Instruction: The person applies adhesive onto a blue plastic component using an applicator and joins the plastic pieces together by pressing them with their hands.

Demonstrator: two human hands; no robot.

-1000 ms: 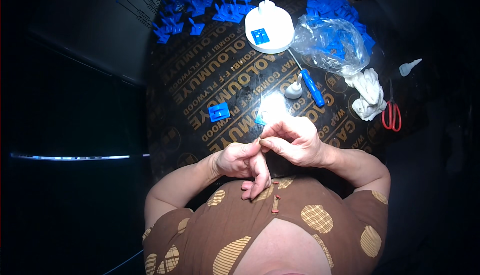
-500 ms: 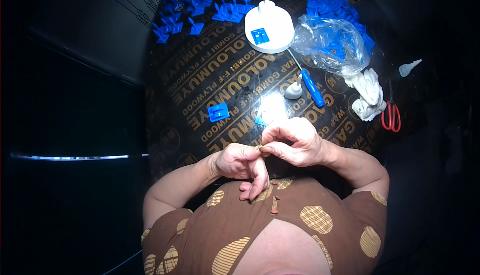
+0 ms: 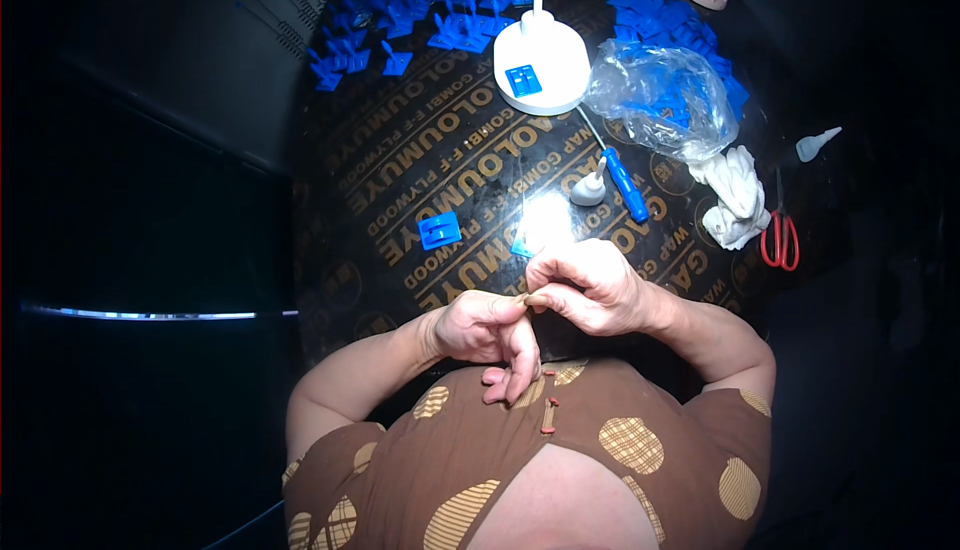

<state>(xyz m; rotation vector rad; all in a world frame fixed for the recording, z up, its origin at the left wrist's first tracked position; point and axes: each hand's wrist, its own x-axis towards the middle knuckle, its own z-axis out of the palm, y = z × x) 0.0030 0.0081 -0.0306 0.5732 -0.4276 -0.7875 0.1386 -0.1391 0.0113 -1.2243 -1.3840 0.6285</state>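
Observation:
My left hand [image 3: 487,330] and my right hand [image 3: 598,288] meet close to my chest, over the near edge of the table. Thumb and forefinger of each are pinched together, tip against tip. Whatever sits between them is too small or too hidden to name. The other fingers of my left hand curl loosely below. Just beyond my right hand, in the lamp's glare, lies a small blue piece [image 3: 521,246], partly washed out. Farther left on the table is a blue square plastic part [image 3: 438,231] with a raised loop.
A white lamp base [image 3: 545,98] carries another blue part [image 3: 522,80]. Right of it are a blue-handled screwdriver [image 3: 627,186], white nozzle bottle [image 3: 589,188], clear bag [image 3: 665,100], white glove [image 3: 738,198], red-handled scissors [image 3: 780,242] and white nozzle [image 3: 818,144]. Blue parts with springs [image 3: 460,25] crowd the far left.
The whole view has shifted slightly, so the table things sit a little lower. Both hands keep the same pinch, with hardly any visible movement.

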